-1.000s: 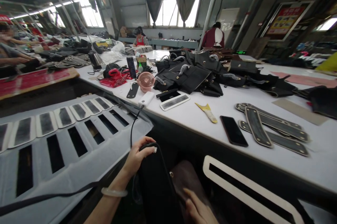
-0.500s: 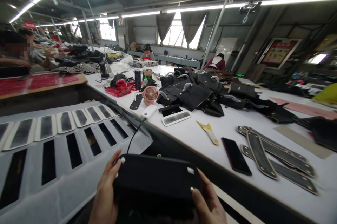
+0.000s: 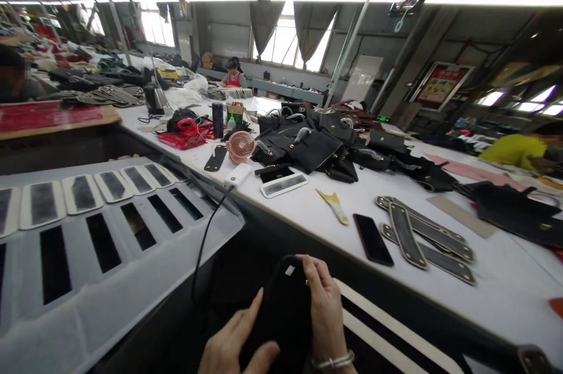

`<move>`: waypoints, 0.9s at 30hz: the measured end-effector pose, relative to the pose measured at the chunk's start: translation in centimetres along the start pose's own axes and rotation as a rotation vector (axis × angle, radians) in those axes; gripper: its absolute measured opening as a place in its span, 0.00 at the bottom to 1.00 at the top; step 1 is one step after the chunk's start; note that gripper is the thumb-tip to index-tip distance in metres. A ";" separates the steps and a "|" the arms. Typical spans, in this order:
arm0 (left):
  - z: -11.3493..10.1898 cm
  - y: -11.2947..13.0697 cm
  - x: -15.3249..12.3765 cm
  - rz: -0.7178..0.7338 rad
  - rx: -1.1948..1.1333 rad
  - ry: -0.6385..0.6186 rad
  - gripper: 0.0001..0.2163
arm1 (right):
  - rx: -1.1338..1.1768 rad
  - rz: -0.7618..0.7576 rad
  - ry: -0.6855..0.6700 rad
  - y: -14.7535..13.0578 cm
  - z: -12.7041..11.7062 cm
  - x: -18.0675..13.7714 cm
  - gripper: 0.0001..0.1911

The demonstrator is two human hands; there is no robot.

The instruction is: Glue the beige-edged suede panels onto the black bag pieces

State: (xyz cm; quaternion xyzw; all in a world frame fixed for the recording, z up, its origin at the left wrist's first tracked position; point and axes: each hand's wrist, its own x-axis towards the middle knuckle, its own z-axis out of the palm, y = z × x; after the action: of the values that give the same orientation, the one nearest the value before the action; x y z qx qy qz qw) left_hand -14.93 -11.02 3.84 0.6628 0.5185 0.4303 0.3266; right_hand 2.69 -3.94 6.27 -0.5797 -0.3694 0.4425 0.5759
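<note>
I hold a black bag [image 3: 284, 309] low in front of me, in the space before the table edge. It stands on end, tilted, with a small white tab near its top corner. My left hand [image 3: 233, 336] grips its left side, the thumb lying across the near face. Higher up on the right edge, the fingers of my right hand [image 3: 325, 298] are closed round the corner, near a small gold stud. A bangle circles the right wrist. The bag's lower end runs out of view.
On the white table [image 3: 325, 239] lie a phone [image 3: 373, 239], stacked straps [image 3: 407, 236], a yellow tube [image 3: 333, 205], a pink fan [image 3: 240, 146] and piled black bags [image 3: 303, 139]. A cable [image 3: 200, 251] hangs from a white power bank [image 3: 237, 174]. Pale panels [image 3: 83, 193] lie left. Co-workers sit farther off.
The bag has turned from lying broad across both hands to standing on end. My right hand has shifted up to its upper corner, and the view has swung somewhat right.
</note>
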 end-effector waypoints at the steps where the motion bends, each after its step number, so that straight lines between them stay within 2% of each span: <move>1: 0.0 0.1 0.6 0.047 0.024 -0.024 0.25 | 0.008 -0.002 0.020 0.4 0.2 -0.2 0.24; 4: 0.9 0.5 1.5 0.095 0.025 -0.025 0.18 | 0.067 0.030 0.039 1.1 0.6 -0.5 0.26; 9: 2.2 0.8 1.7 0.076 -0.048 0.021 0.11 | 0.154 0.124 0.045 1.0 1.0 0.0 0.30; 12: 2.1 0.4 2.3 0.069 -0.013 -0.007 0.12 | 0.156 0.145 0.056 0.8 1.3 0.4 0.30; 17: 2.1 0.1 3.9 0.078 0.071 0.048 0.19 | 0.087 0.056 0.082 0.6 1.8 0.8 0.26; 22: 2.3 1.5 5.3 -0.046 0.073 0.124 0.11 | 0.048 0.014 0.060 0.6 2.0 0.9 0.25; 27: 2.7 1.6 5.8 -0.112 0.023 0.102 0.16 | -0.030 0.000 0.060 1.0 1.7 0.9 0.27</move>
State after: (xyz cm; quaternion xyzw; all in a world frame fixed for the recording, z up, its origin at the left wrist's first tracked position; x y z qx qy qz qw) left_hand -11.30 -5.78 5.52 0.6137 0.5758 0.4385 0.3155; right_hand 1.32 -2.60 5.29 -0.6012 -0.3587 0.4195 0.5778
